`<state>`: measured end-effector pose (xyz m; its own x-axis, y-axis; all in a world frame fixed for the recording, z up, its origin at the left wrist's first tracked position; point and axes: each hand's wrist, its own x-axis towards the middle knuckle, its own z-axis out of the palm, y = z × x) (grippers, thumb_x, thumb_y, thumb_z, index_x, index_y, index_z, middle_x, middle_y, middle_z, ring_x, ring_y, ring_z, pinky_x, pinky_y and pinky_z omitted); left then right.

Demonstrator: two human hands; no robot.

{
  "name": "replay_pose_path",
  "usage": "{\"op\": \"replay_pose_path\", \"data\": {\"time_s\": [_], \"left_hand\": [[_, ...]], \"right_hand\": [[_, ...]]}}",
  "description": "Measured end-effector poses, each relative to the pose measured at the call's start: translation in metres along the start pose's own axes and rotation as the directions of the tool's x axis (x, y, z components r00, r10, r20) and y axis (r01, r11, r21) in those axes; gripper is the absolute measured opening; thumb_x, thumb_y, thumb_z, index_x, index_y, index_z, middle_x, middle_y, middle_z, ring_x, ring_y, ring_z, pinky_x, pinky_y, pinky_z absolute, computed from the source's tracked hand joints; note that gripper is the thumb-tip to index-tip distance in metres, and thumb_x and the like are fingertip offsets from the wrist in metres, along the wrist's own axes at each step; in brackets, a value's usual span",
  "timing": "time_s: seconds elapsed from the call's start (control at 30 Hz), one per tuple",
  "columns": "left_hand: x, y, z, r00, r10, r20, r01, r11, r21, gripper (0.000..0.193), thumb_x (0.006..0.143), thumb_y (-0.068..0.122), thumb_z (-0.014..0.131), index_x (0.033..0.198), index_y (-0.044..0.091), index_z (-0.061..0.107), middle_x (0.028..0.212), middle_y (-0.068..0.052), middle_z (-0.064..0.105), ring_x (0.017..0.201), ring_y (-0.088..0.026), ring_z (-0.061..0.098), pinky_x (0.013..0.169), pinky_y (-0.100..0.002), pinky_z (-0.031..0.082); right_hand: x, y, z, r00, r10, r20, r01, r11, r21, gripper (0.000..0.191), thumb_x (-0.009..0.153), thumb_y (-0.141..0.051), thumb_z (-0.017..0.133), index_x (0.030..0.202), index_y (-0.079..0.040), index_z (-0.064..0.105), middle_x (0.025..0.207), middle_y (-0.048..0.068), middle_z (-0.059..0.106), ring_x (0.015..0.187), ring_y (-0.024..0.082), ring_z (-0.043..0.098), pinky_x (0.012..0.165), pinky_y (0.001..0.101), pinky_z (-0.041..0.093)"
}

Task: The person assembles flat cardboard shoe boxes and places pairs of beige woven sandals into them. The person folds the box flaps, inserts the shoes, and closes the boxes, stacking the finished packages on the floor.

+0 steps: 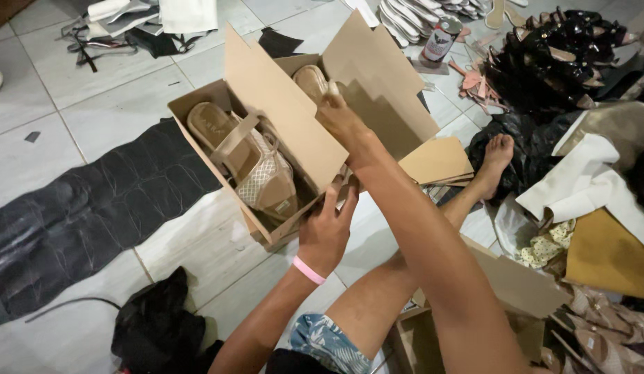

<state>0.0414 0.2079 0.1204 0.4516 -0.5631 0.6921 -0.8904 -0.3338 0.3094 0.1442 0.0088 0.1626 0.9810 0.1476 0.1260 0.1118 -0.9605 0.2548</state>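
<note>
An open cardboard box (197,128) stands on the tiled floor in front of me, its flaps raised. Inside lies a beige sandal (249,163) with a woven strap. My left hand (327,232), with a pink wristband, grips the box's near corner. My right hand (344,121) reaches over the middle flap and holds a second beige sandal (311,82) at the far side of the box. My bare legs stretch out to the right of the box.
A black textured sheet (79,215) lies on the floor at left. A pile of black sandals (557,59) and a can (438,43) sit at top right. Cardboard pieces (436,161), cloth, and more sandals (599,339) crowd the right side. A black bag (159,325) lies near my left arm.
</note>
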Motion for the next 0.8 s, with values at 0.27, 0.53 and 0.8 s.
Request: {"op": "replay_pose_path", "data": {"time_s": [0.27, 0.53, 0.8], "left_hand": [[-0.005, -0.012, 0.011, 0.999, 0.007, -0.031, -0.006, 0.999, 0.049, 0.038, 0.089, 0.003, 0.065, 0.125, 0.011, 0.064, 0.128, -0.012, 0.061, 0.089, -0.030, 0.073, 0.067, -0.038, 0.059], [-0.002, -0.007, 0.013, 0.995, -0.011, -0.094, 0.001, 0.995, -0.103, 0.042, 0.084, -0.004, 0.064, 0.123, 0.012, 0.070, 0.123, -0.013, 0.063, 0.087, -0.030, 0.071, 0.070, -0.038, 0.060], [-0.018, 0.038, -0.001, 0.988, 0.155, -0.003, -0.148, 0.933, -0.328, 0.039, 0.079, -0.001, 0.065, 0.115, 0.010, 0.074, 0.123, -0.013, 0.066, 0.077, -0.026, 0.070, 0.062, -0.037, 0.057]], "right_hand": [[0.000, 0.001, -0.028, 0.989, 0.148, -0.003, -0.143, 0.961, 0.235, 0.033, 0.099, -0.025, 0.055, 0.126, -0.006, 0.057, 0.103, 0.014, 0.075, 0.098, 0.030, 0.070, 0.091, 0.0460, 0.050], [-0.002, -0.011, -0.013, 0.971, 0.188, 0.146, -0.172, 0.978, -0.114, 0.029, 0.097, -0.026, 0.056, 0.123, -0.023, 0.069, 0.128, 0.011, 0.064, 0.103, 0.030, 0.071, 0.087, 0.0474, 0.050], [-0.059, -0.015, -0.057, 0.842, 0.335, 0.424, -0.316, 0.942, -0.116, 0.053, 0.085, -0.038, 0.066, 0.137, -0.039, 0.058, 0.128, 0.008, 0.064, 0.115, 0.030, 0.064, 0.104, 0.0562, 0.039]]}}
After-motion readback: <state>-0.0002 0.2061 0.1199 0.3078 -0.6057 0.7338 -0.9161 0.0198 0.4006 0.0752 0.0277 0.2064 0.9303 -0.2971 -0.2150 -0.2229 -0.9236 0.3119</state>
